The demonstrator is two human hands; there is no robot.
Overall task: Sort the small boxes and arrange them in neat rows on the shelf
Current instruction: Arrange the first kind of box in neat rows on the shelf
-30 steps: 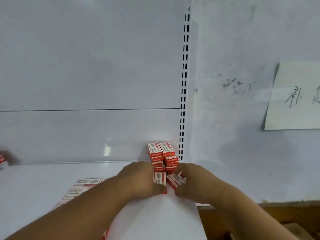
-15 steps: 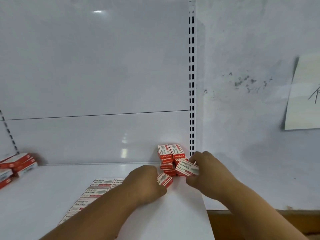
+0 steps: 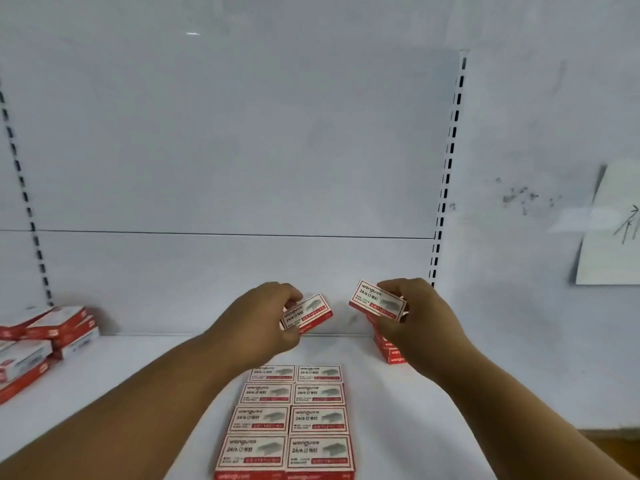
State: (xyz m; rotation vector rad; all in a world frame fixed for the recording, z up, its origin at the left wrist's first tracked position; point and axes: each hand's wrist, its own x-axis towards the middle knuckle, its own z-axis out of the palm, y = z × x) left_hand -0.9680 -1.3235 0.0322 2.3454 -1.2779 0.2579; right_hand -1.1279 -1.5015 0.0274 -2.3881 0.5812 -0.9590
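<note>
Both hands (image 3: pixel 263 317) (image 3: pixel 420 315) pinching flat rectangular cardboard boxes (image 3: pixel 306 312) (image 3: pixel 377 301), glossy white shelf (image 3: pixel 104 386)

1. Two forearms entered from the bottom corners of the head view, both bare as far as the frame showed; no sleeve edge was visible on either.
2. The left hand (image 3: pixel 263 320) wore no glove; no ring, watch or band showed on it or its wrist.
3. The right hand (image 3: pixel 415 317) was likewise ungloved; its wrist was plain and unadorned.
4. Nails were too small and blurred to describe.
</note>
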